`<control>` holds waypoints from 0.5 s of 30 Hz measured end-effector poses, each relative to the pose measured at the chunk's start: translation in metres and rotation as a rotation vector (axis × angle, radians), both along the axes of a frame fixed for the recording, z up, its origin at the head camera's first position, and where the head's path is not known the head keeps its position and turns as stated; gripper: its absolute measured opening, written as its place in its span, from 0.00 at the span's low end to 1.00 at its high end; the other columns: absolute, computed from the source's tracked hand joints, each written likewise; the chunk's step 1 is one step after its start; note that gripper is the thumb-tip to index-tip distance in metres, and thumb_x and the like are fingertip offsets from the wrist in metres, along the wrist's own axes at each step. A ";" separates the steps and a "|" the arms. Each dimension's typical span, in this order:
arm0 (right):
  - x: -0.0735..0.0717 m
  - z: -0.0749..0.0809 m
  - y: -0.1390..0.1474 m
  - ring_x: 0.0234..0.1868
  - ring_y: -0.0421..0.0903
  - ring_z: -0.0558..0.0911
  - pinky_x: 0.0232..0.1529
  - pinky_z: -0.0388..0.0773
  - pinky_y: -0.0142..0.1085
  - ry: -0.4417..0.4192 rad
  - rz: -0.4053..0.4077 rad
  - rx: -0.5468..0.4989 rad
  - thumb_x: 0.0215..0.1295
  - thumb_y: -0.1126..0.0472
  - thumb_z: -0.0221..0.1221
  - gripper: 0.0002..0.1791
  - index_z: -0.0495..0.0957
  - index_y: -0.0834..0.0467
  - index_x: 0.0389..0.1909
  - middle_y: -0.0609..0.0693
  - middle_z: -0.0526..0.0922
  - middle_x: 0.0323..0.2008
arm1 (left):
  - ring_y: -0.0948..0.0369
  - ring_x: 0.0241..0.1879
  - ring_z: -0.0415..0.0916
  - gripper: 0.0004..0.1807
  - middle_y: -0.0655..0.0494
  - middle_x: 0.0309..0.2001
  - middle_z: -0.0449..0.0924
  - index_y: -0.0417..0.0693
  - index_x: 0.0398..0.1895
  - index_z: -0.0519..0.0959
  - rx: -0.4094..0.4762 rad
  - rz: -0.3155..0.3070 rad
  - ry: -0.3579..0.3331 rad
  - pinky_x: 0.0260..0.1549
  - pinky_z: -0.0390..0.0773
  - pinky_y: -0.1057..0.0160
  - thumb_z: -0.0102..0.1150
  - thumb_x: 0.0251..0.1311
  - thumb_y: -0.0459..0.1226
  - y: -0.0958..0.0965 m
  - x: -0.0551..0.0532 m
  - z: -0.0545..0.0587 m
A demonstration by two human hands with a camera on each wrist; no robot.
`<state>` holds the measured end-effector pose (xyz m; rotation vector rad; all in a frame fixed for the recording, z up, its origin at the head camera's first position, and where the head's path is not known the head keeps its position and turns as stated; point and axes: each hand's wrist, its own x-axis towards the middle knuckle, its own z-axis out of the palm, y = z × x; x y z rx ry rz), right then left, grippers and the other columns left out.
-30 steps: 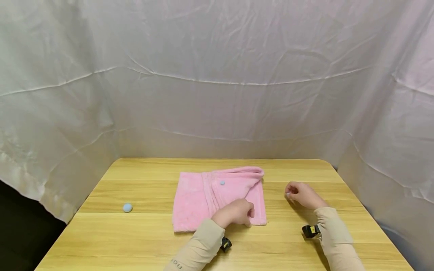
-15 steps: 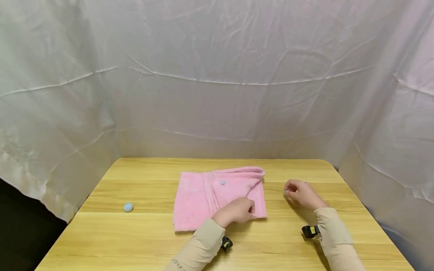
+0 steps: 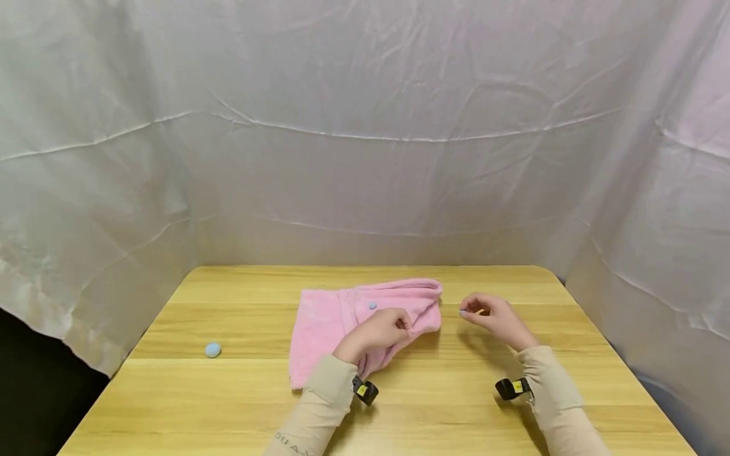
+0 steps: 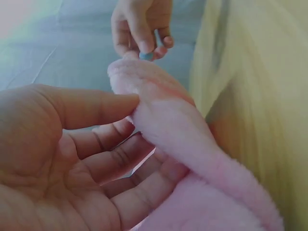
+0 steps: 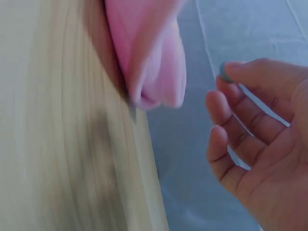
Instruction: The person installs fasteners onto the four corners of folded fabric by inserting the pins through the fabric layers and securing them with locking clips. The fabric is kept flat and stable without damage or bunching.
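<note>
A folded pink plush cloth [image 3: 316, 323] lies on the table. My left hand [image 3: 379, 328] pinches its near right edge between thumb and index finger and holds that part raised; the left wrist view shows the cloth's edge [image 4: 178, 120] in the fingers. To the right of the cloth, my right hand [image 3: 496, 320] hovers over the table. Its thumb and index finger pinch a small light-blue round piece [image 5: 224, 72]. Another small blue piece [image 3: 372, 305] sits on top of the cloth. Some of the cloth is hidden behind my left hand.
A larger light-blue ball [image 3: 213, 349] rests on the wooden table [image 3: 228, 405], left of the cloth. Pale grey fabric curtains [image 3: 365, 177] hang around the back and sides of the table.
My left hand has taken hold of the cloth's near right edge and moved it up and away from me, folding it over. My right hand has shifted slightly left, toward the cloth.
</note>
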<state>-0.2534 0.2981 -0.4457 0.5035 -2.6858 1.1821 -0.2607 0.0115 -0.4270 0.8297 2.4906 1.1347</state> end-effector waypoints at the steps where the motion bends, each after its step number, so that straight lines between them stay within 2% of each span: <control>1: 0.001 0.001 -0.003 0.37 0.31 0.78 0.39 0.77 0.28 -0.004 0.014 -0.026 0.63 0.61 0.64 0.07 0.81 0.59 0.39 0.51 0.84 0.36 | 0.66 0.30 0.70 0.01 0.57 0.30 0.76 0.43 0.34 0.77 0.020 0.009 -0.015 0.33 0.73 0.70 0.58 0.59 0.31 -0.002 -0.003 0.001; 5: 0.003 0.003 -0.019 0.38 0.33 0.79 0.40 0.78 0.29 -0.042 0.105 -0.141 0.63 0.64 0.63 0.07 0.79 0.63 0.39 0.54 0.83 0.38 | 0.64 0.27 0.71 0.04 0.55 0.27 0.74 0.39 0.35 0.77 0.152 0.082 -0.148 0.26 0.74 0.70 0.54 0.56 0.28 -0.009 -0.010 0.001; 8: 0.006 0.002 -0.033 0.38 0.35 0.80 0.40 0.79 0.30 -0.088 0.185 -0.202 0.62 0.65 0.63 0.08 0.79 0.65 0.39 0.57 0.82 0.38 | 0.63 0.28 0.73 0.05 0.55 0.29 0.73 0.37 0.36 0.77 0.233 0.139 -0.246 0.28 0.77 0.68 0.54 0.56 0.28 -0.012 -0.013 -0.001; 11: 0.008 0.001 -0.046 0.37 0.37 0.80 0.40 0.79 0.31 -0.126 0.253 -0.231 0.61 0.66 0.63 0.08 0.79 0.66 0.39 0.60 0.82 0.39 | 0.61 0.30 0.73 0.07 0.54 0.30 0.74 0.36 0.37 0.77 0.277 0.174 -0.299 0.30 0.80 0.65 0.55 0.55 0.29 -0.013 -0.015 -0.003; 15: 0.011 -0.004 -0.057 0.37 0.37 0.80 0.41 0.80 0.32 -0.121 0.318 -0.231 0.60 0.67 0.63 0.07 0.79 0.65 0.37 0.61 0.82 0.37 | 0.61 0.30 0.74 0.07 0.53 0.31 0.74 0.35 0.37 0.77 0.296 0.196 -0.330 0.29 0.81 0.64 0.55 0.55 0.29 -0.012 -0.016 -0.005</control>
